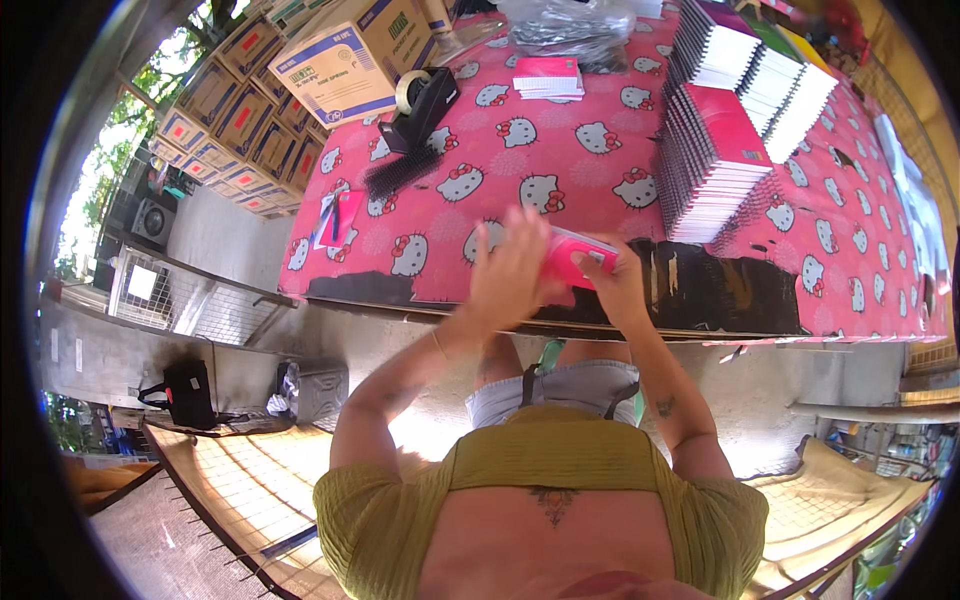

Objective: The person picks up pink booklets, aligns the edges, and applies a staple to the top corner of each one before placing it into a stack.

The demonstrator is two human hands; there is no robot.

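A small pink-covered notebook (565,258) is in my right hand (624,285), near the front edge of the table. The thumb of that hand lies across its cover. My left hand (506,268) is at the notebook's left side, its fingers stretched out and smeared by motion; whether the palm touches the cover, I cannot tell. Farther back on the table sits a low stack of pink-covered pads (548,77). To the right stands a tall pile of spiral notebooks (715,165) with pink covers.
More spiral notebooks (790,90) stand behind that pile. A black tape dispenser (420,110), black binding coils (402,174), and pink cards with a dark pen (338,215) lie at left. Cardboard boxes (345,65) and clear plastic bags (570,35) are at the back. The tablecloth's front edge is torn.
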